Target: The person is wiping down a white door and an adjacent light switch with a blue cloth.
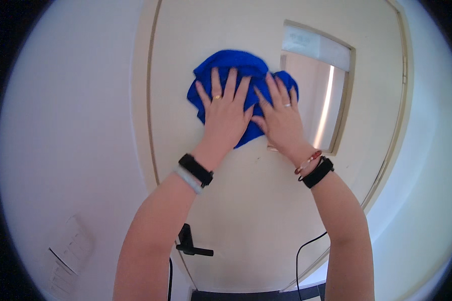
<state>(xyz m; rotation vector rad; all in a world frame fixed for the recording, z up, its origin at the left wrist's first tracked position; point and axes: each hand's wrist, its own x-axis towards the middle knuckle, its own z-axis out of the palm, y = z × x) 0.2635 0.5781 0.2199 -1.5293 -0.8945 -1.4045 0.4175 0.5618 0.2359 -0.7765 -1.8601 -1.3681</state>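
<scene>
A crumpled blue cloth [231, 59] lies spread against the upper part of a cream door [236, 200]. My left hand [226, 108] presses flat on the cloth's left and middle, its fingers spread and pointing up. On the cloth's right part rests my right hand [281, 113], also with fingers stretched and apart. The two thumbs come close together over the cloth. Both palms face the door, so their undersides are hidden. Right beside my right hand is the door's window [311, 85], with a pale strip across its top.
Below, at the door's left edge, a black lever handle [196, 250] sticks out. White walls [75, 125] flank the door frame [148, 100]. A black cable [297, 256] hangs by my right forearm. White switch plates [70, 251] sit on the left wall. Dark flooring [236, 296] shows at the bottom.
</scene>
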